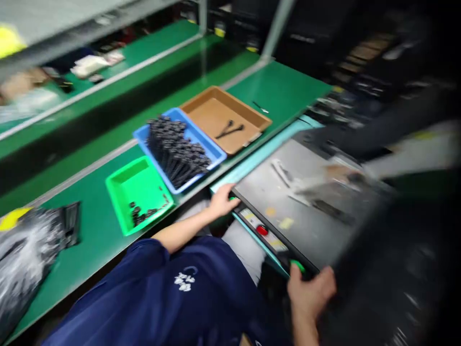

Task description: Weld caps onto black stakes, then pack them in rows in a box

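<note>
My left hand [221, 201] is at the near left corner of a machine, its fingers curled over the front edge and its thumb at a green button [235, 199]. At the panel's other end, my right hand [311, 290] has its thumb against a second green button [297, 265] and its fingers bent round the corner. Between them, the control panel [248, 216] carries a red button [262, 230] and yellowish labels. Behind it lies the grey metal machine top [306, 161], with a blurred pale tool-like piece [283, 174] and a dark flat bar [333, 211].
On the green bench [97, 254] stand a green tray [126, 180] with small dark parts, a blue tray [139, 133] full of black cable-tie-like pieces, and a brown tray [207, 108] holding two. A plastic bag [32, 259] lies at left. Dark, blurred machinery [389, 110] rises at right.
</note>
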`<state>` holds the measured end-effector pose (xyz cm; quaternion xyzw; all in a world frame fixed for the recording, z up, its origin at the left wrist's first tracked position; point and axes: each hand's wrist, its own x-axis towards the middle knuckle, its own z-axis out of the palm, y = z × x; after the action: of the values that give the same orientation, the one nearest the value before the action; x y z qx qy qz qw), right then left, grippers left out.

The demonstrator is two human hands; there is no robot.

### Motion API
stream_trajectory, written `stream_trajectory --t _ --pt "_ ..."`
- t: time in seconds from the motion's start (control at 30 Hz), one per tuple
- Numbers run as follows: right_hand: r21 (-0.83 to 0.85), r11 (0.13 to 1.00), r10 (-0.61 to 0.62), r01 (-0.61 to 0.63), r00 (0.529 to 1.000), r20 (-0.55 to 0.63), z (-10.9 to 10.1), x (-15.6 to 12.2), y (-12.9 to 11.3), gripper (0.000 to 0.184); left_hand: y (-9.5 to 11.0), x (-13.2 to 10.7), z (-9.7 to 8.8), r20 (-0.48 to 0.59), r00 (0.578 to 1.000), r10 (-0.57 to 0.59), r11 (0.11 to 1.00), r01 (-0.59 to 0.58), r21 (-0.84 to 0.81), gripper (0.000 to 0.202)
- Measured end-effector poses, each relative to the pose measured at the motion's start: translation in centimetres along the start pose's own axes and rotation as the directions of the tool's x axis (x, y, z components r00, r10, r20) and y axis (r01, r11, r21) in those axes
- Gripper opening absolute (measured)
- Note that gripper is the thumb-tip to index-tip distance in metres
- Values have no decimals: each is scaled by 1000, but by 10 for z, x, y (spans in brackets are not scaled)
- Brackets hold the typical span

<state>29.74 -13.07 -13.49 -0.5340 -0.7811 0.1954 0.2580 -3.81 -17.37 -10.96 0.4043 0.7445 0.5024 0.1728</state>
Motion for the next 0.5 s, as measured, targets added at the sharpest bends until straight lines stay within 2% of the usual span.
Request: stream_trajectory --t 0.03,0.17,0.33,0.5 --pt "-47 994 94 -100 990 -105 1 -5 2 90 -1 4 -1 -2 1000 -19 1000 19 3 51" --pt "-35 972 225 -231 965 -139 9 -9 15 80 -6 16 -1 126 992 1 1000 1 -13 56" --pt "9 970 242 -244 958 -157 13 -6 19 71 -10 18 -2 133 991 -10 986 -12 165 62" --pt "60 968 252 -245 952 -173 13 -2 17 69 -17 25 -5 169 985 -26 984 -5 181 67"
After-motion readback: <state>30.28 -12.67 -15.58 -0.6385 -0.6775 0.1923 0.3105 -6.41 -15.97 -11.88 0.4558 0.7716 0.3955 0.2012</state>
